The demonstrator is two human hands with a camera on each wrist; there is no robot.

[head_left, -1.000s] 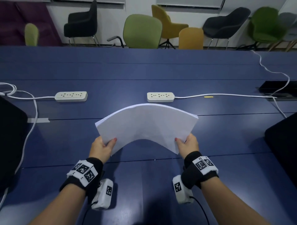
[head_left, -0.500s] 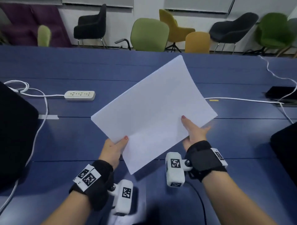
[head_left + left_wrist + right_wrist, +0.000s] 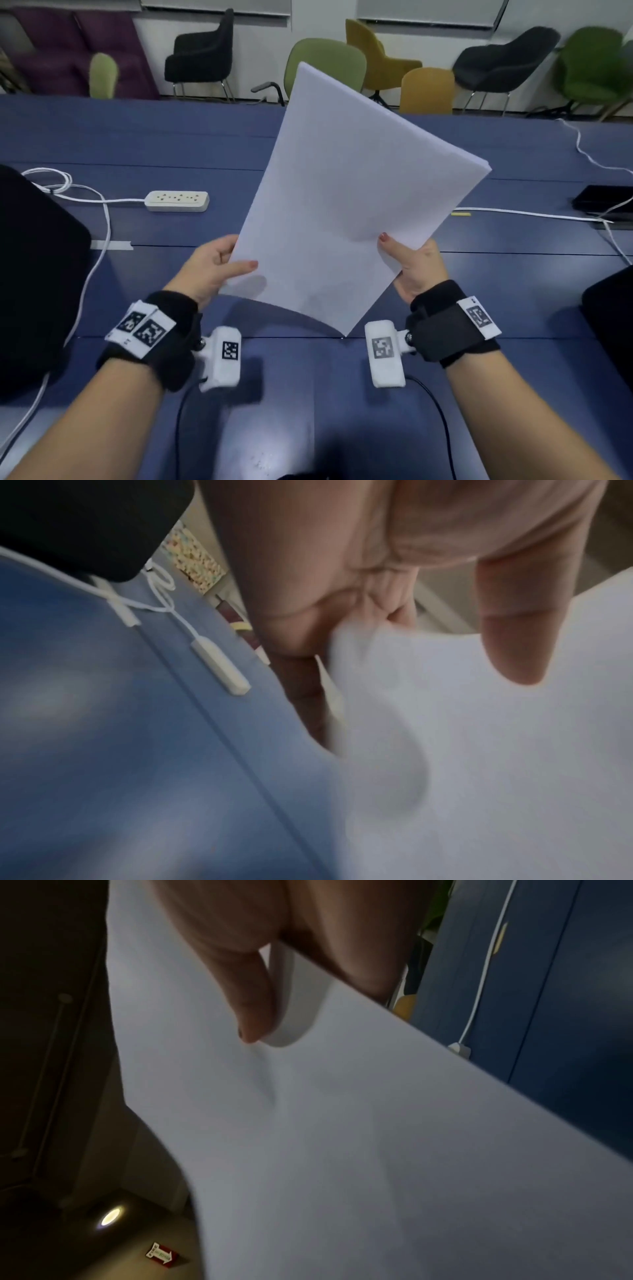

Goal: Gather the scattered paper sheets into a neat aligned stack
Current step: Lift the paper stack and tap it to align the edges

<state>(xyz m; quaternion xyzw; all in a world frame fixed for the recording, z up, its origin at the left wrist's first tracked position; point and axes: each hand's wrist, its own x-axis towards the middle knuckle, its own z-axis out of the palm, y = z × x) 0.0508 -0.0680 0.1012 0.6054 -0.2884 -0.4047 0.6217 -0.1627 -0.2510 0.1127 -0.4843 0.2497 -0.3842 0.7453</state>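
Observation:
A stack of white paper sheets [image 3: 342,212] is held up above the blue table [image 3: 102,144], tilted on a corner with its top leaning away. My left hand [image 3: 219,263] grips its lower left edge, thumb on the front face. My right hand [image 3: 411,260] grips the lower right edge, thumb pressed on the front. In the left wrist view the paper stack [image 3: 496,764] sits between thumb and fingers [image 3: 514,631]. In the right wrist view the thumb [image 3: 250,993] pinches the paper stack [image 3: 342,1137]. The sheets' edges look aligned.
A white power strip [image 3: 176,201] with its cord lies on the table to the left; another white cable [image 3: 531,214] runs at right. Black objects sit at the left edge [image 3: 30,274] and the right edge [image 3: 613,308]. Chairs [image 3: 325,65] stand beyond the table.
The stack went from lying bowed and level between both hands to being turned and raised more upright on its corner. Both hands kept their hold and shifted along the edges.

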